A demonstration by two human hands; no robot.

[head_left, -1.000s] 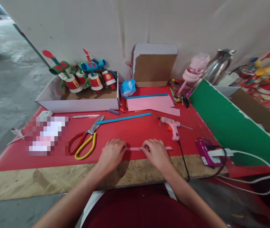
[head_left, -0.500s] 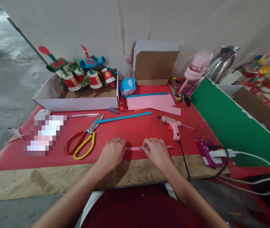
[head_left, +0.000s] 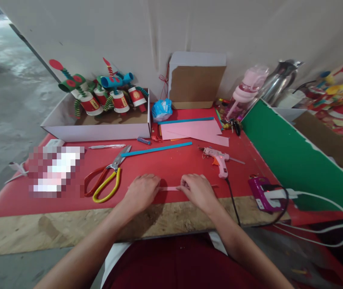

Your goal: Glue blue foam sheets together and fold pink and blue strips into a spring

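Observation:
A narrow pink paper strip [head_left: 169,188] lies crosswise near the front of the red-covered table. Both my hands are closed on it, a short stretch showing between them and its ends poking out at either side. My left hand [head_left: 143,190] has its fingers curled over the left part, the fingertips mostly hidden. With thumb and forefinger my right hand [head_left: 196,190] pinches the right part. Left of my hands rest scissors [head_left: 113,170] with one red and one yellow handle, blades under the end of a blue paper strip [head_left: 159,148]. A pink glue gun [head_left: 218,158] lies to the right.
Behind stand a white box [head_left: 99,131] of paper-cup figures and sheets of pink paper [head_left: 192,130]. A green panel [head_left: 292,160] and a purple power block [head_left: 266,194] with cables bound the right side. At left lies a pixelated object [head_left: 58,170].
Both hands keep their hold on the pink strip, with barely any movement. The whole view has shifted very slightly.

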